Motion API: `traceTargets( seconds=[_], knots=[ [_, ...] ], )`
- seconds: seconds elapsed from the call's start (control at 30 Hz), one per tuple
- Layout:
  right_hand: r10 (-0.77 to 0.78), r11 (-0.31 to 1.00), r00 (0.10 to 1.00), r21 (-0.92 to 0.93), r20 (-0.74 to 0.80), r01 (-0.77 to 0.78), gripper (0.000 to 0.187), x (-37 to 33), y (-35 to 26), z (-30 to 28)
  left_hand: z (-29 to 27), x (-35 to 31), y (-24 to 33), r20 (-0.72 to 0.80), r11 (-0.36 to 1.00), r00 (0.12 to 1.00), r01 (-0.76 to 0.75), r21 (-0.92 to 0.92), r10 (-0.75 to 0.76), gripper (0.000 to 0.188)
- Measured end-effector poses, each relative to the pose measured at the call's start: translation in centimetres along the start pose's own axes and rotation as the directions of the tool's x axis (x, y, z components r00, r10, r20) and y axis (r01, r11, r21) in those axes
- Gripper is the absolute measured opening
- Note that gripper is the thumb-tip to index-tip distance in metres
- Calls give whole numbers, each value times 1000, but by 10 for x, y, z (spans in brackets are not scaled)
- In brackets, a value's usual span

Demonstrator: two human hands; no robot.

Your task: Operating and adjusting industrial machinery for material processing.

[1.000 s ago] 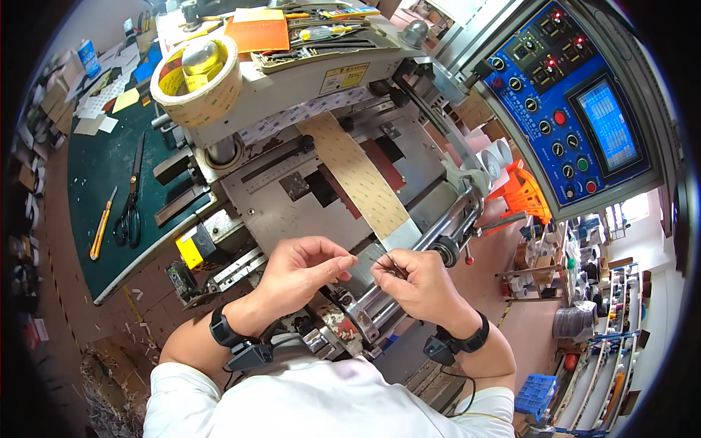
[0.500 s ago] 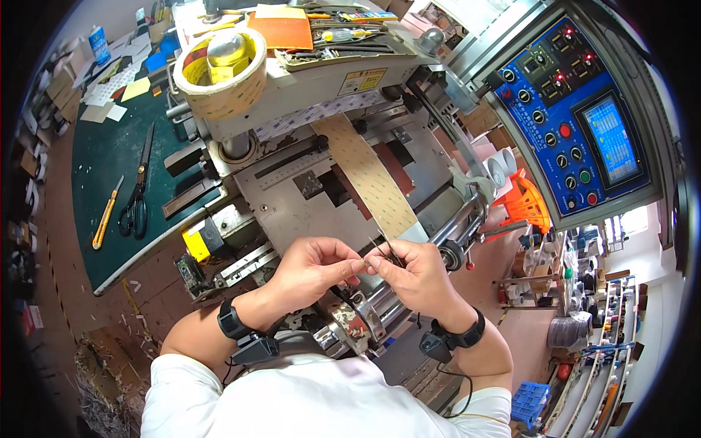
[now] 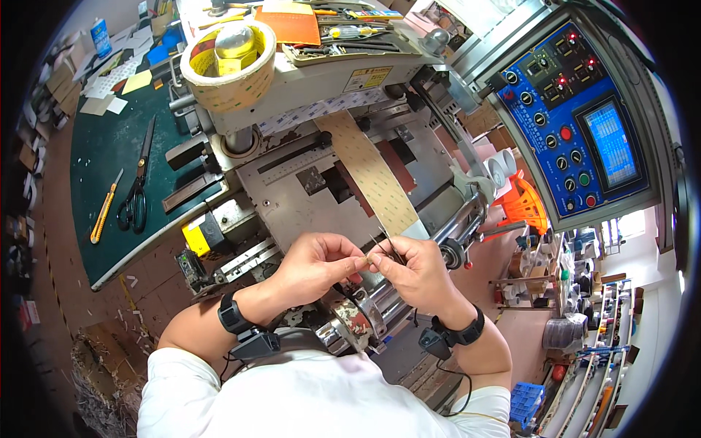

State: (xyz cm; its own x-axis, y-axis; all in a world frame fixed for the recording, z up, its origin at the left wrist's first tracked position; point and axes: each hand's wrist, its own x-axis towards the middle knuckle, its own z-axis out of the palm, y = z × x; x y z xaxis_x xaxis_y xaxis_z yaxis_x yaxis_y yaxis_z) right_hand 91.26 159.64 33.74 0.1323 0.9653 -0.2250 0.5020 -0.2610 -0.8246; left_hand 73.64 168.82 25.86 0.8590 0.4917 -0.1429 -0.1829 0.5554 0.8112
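Observation:
My left hand and my right hand meet in front of the machine, fingertips touching. A pair of thin dark tweezers rests in my right hand, its two tips apart and pointing up toward the strip. Between the thumbs and forefingers of both hands is a tiny tan bit, too small to name. Just beyond lies a tan strip with small green printed marks, running across the metal machine bed. Its near end is a pale grey-white piece, partly behind my right hand.
A blue control panel with a lit screen hangs at right. A roll of tape sits on the machine. Black scissors and a yellow cutter knife lie on the green table. Metal rollers flank the bed.
The view has shifted slightly. Both hands stay together at nearly the same place, with the tweezers still in my right hand.

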Motion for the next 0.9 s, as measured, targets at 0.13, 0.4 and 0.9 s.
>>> traceTargets(
  seconds=[0.13, 0.4, 0.9],
  knots=[
    [-7, 999, 1000, 37, -23, 8, 17, -1, -2, 0, 0, 0, 0, 2, 1000, 1000, -2, -1, 2, 17],
    [7, 998, 1000, -68, 18, -6, 16, 0, -3, -2, 0, 0, 4, 3, 998, 1000, 18, 55, -18, 17],
    [33, 990, 998, 135, -56, -25, 15, 4, 13, 1, 0, -1, -4, -62, 997, 996, -58, 48, 61, 18]
  ],
)
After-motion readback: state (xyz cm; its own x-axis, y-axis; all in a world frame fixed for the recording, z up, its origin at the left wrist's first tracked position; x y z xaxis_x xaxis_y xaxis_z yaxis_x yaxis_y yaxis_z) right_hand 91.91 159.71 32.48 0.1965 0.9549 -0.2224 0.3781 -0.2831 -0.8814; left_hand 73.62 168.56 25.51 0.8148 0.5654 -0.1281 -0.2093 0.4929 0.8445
